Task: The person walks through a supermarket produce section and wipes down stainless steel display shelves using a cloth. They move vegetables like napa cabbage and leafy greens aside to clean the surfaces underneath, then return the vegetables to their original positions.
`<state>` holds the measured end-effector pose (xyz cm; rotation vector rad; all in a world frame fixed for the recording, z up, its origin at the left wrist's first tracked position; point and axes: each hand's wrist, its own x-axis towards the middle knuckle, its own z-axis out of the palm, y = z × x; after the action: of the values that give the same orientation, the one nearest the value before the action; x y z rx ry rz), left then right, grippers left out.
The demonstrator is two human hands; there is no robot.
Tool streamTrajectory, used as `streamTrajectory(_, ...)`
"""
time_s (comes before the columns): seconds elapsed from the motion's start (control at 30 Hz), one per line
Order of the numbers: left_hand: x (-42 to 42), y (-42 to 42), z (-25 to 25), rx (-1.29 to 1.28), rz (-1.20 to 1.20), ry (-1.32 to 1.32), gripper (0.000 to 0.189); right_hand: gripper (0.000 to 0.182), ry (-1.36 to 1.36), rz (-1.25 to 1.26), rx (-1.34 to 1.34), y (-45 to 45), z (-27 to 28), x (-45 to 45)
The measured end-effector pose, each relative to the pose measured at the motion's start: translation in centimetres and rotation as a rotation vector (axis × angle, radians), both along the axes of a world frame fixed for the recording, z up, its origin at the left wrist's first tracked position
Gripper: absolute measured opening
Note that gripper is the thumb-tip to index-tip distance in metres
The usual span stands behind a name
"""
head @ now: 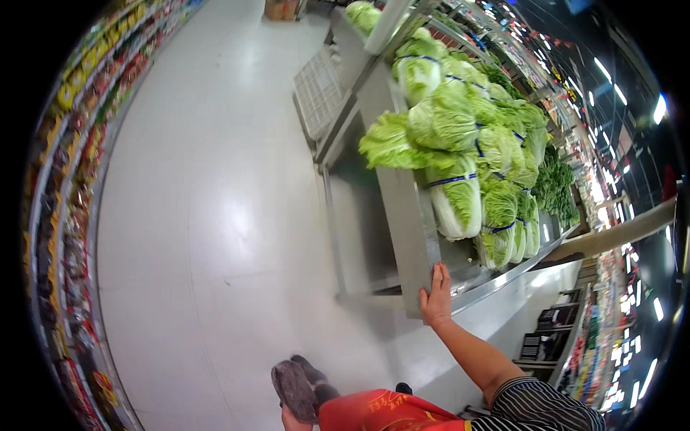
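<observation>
My right hand [437,297] grips the near corner of a stainless-steel display stand [398,237], thumb on its outer face and fingers over the rim. Just beyond my fingertips, heads of napa cabbage [455,202] are piled in the stand, many bound with blue bands. A loose leafy cabbage head [396,141] hangs out over the stand's side. Low in the view, my left hand [291,419] holds a dark grey cloth [294,389]; most of that hand is hidden behind the cloth and cut off by the picture's bottom edge.
Packed goods fill a shelf [81,215] along the left side of a pale floor aisle [215,242]. A white plastic crate [318,94] stands beside the display. Darker leafy greens [555,180] lie behind the cabbages. A cardboard box [281,9] sits far up the aisle.
</observation>
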<state>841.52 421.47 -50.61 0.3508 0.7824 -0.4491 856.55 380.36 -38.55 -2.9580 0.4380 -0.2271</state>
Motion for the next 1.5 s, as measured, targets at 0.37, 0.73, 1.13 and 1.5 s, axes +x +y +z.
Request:
streamTrajectory(0.37,4.8,-8.6,15.9,0.369,-0.539,-0.389,0.036,0.075,0.144,-0.188,0.173,-0.5,0.9,-0.8)
streamTrajectory(0.73,-9.9,-29.7,25.3,0.611,-1.246,-0.847,0.033,0.035,-0.107,-0.187,1.614,-4.7,-1.7,-17.8)
streamTrajectory(1.13,-22.8,-48.9,31.0,0.666,-1.419,-1.221,0.035,0.030,-0.696,-0.636,2.345,-24.4,1.2,-62.8)
streamTrajectory(1.5,-22.9,-58.7,28.2,0.753,-1.636,-1.688,0.035,0.015,-1.040,-1.159,1.594,-29.4,0.5,-73.1)
